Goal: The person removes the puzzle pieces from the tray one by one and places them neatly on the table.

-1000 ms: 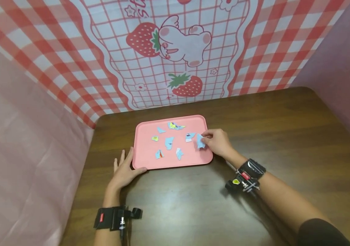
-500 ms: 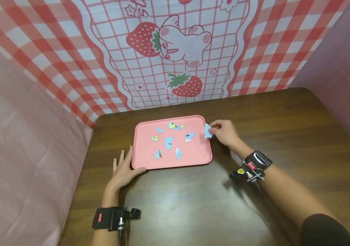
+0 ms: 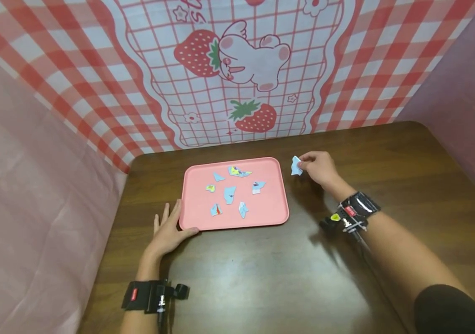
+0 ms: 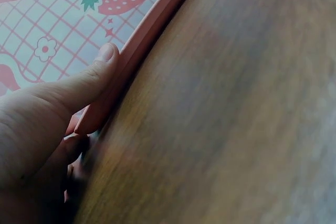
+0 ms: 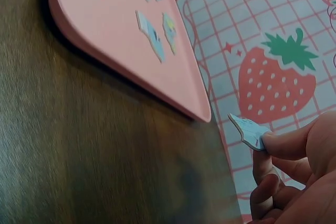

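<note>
Between thumb and fingers my right hand (image 3: 320,168) pinches a light blue puzzle piece (image 3: 296,166), past the right rim of the pink tray (image 3: 276,208). The right wrist view shows this piece as thin and irregularly cut, held above the table's level. My left hand (image 3: 170,232) rests at the tray's near left corner, its thumb along the front rim and its fingers spread beside the left side. Several more puzzle pieces lie apart in the tray, among them a blue one (image 3: 229,195), a yellow-patterned one (image 3: 239,171) and one with a red mark (image 3: 216,210).
The tray stands on a brown wooden table (image 3: 237,278). A red-and-white checked cloth (image 3: 254,60) with strawberries hangs behind the table's back edge. Pale pink cloth (image 3: 32,208) hangs on the left. A black strap with a camera (image 3: 354,213) sits on the right wrist.
My right hand has carried the blue puzzle piece from over the tray's right part, across the rim, to the right and back. The left hand stays at the tray's corner.
</note>
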`<act>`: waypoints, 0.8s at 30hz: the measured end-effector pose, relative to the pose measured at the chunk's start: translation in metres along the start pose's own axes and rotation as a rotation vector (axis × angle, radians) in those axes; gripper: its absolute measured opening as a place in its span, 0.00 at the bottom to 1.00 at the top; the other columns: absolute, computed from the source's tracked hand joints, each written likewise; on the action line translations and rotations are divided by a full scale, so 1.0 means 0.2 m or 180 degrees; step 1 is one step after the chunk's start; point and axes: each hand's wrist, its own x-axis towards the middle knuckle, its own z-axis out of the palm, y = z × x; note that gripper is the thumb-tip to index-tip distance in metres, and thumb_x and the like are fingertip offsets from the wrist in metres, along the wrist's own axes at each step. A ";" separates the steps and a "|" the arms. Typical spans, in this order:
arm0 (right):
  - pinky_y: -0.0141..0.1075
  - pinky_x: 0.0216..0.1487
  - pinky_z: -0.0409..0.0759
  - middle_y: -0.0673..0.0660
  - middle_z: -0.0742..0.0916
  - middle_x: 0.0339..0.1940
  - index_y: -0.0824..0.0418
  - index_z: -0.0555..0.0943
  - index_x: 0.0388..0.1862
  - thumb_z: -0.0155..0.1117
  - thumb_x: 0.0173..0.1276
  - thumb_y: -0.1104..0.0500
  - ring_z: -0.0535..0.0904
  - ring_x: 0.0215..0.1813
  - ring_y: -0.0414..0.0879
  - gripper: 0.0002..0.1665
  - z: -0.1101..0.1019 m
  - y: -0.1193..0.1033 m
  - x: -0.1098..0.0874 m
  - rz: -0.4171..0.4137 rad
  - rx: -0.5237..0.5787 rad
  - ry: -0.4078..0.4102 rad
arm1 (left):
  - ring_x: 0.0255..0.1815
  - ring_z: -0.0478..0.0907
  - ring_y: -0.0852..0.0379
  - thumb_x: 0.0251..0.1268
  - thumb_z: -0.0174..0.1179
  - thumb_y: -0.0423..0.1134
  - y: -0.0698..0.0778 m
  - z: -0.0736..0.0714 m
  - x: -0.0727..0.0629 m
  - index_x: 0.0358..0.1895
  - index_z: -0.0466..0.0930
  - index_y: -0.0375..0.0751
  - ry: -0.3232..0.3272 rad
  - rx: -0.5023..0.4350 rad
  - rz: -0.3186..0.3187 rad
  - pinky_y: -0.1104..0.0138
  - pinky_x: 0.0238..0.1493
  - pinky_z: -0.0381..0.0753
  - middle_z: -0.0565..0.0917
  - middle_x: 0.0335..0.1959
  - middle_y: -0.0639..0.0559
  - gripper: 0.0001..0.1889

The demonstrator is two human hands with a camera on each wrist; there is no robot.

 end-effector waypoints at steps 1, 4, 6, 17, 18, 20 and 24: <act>0.36 0.38 0.72 0.68 0.88 0.41 0.73 0.86 0.46 0.64 0.69 0.64 0.76 0.38 0.49 0.13 0.00 0.00 0.01 0.0008 -0.0020 -0.0001 | 0.82 0.27 0.42 0.59 0.67 0.66 0.00 0.00 0.00 0.83 0.40 0.47 -0.0001 0.0003 0.0004 0.39 0.72 0.20 0.44 0.83 0.47 0.59; 0.38 0.41 0.71 0.68 0.88 0.42 0.74 0.86 0.45 0.65 0.69 0.63 0.76 0.40 0.51 0.13 -0.02 0.01 0.02 0.0017 -0.0068 -0.0009 | 0.82 0.27 0.41 0.59 0.67 0.65 0.00 0.00 0.00 0.83 0.40 0.46 -0.0004 0.0013 0.0013 0.39 0.72 0.20 0.44 0.83 0.46 0.59; 0.38 0.41 0.71 0.69 0.87 0.42 0.74 0.86 0.45 0.64 0.70 0.63 0.76 0.41 0.52 0.13 -0.02 0.02 0.03 0.0037 -0.0075 -0.0015 | 0.82 0.27 0.41 0.59 0.67 0.65 0.00 0.00 0.00 0.83 0.40 0.46 -0.0012 0.0027 0.0018 0.39 0.72 0.20 0.44 0.83 0.46 0.59; 0.40 0.44 0.71 0.68 0.88 0.44 0.72 0.86 0.46 0.65 0.70 0.61 0.77 0.45 0.55 0.14 0.00 0.04 0.07 0.0041 -0.0229 -0.0117 | 0.82 0.28 0.39 0.58 0.67 0.65 -0.01 0.01 0.00 0.83 0.40 0.45 -0.0006 0.0051 0.0000 0.38 0.72 0.21 0.45 0.83 0.45 0.59; 0.40 0.45 0.71 0.68 0.88 0.44 0.72 0.86 0.46 0.65 0.70 0.60 0.77 0.46 0.55 0.14 0.00 0.05 0.07 0.0038 -0.0253 -0.0123 | 0.82 0.28 0.40 0.58 0.67 0.65 -0.01 0.00 0.00 0.83 0.40 0.45 -0.0005 0.0055 0.0001 0.38 0.72 0.21 0.45 0.83 0.45 0.59; 0.42 0.47 0.72 0.68 0.88 0.45 0.71 0.86 0.46 0.66 0.70 0.60 0.77 0.47 0.56 0.15 0.00 0.06 0.08 0.0048 -0.0279 -0.0141 | 0.82 0.28 0.40 0.59 0.67 0.65 -0.01 0.00 0.00 0.83 0.40 0.45 -0.0002 0.0051 0.0001 0.38 0.72 0.21 0.45 0.83 0.45 0.59; 0.44 0.50 0.72 0.68 0.87 0.47 0.71 0.87 0.46 0.66 0.69 0.60 0.78 0.49 0.57 0.15 0.02 0.07 0.10 0.0075 -0.0331 -0.0155 | 0.82 0.28 0.40 0.59 0.67 0.65 -0.01 0.00 0.00 0.83 0.40 0.46 0.0000 0.0057 0.0004 0.38 0.72 0.21 0.45 0.83 0.45 0.59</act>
